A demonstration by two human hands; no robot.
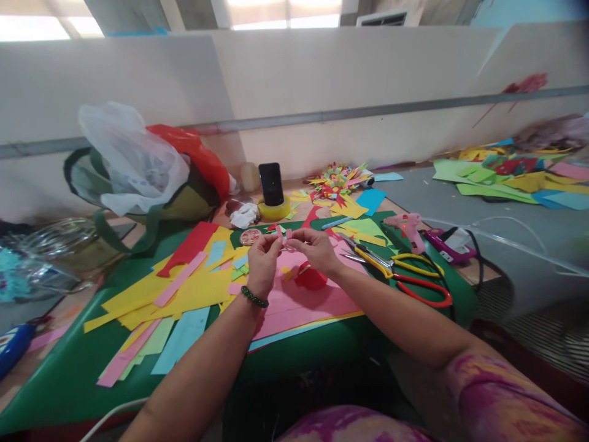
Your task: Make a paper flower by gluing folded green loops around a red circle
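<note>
I have left hand (264, 261) and right hand (315, 248) pinching the pink strip (278, 231) between them, near the pink sheet's (294, 313) far edge, long axis unclear, neither nearer.

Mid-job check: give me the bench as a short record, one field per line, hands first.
Left hand: left hand, fingers pinching a small pink piece
Right hand: right hand, fingers at the same piece
Below hands: red piece lying on pink sheets
Left side: yellow paper, loose strips
Right side: pink glue gun, red light showing
Behind: phone upright at yellow roll
</note>
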